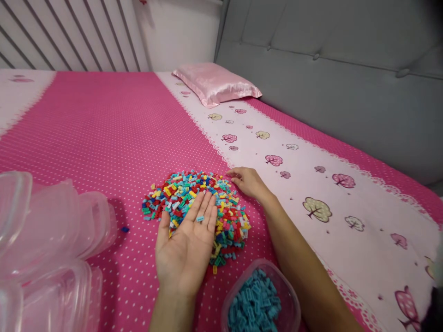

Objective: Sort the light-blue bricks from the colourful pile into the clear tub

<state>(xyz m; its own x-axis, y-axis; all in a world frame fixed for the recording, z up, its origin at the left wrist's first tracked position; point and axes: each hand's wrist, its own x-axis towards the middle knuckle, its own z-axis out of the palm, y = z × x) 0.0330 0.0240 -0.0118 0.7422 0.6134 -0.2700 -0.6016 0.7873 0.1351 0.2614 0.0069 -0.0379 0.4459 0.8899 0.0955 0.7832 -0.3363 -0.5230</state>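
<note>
My left hand is held palm up over the front of a heap of small toy building bricks, fingers stretched flat. One light blue brick rests loose on its fingers. At the heap's right edge, my right hand is palm down with its fingers slightly bent and touching or just above the bricks; no brick shows in it. The heap mixes red, yellow, green, white and blue bricks. Below it, near my right forearm, a clear plastic tub holds many blue bricks.
Stacked clear plastic containers stand at the left, with more clear tubs in front. A dark blue brick lies alone beside them. The pink dotted bedsheet carries everything. A pink satin pillow lies near the grey headboard.
</note>
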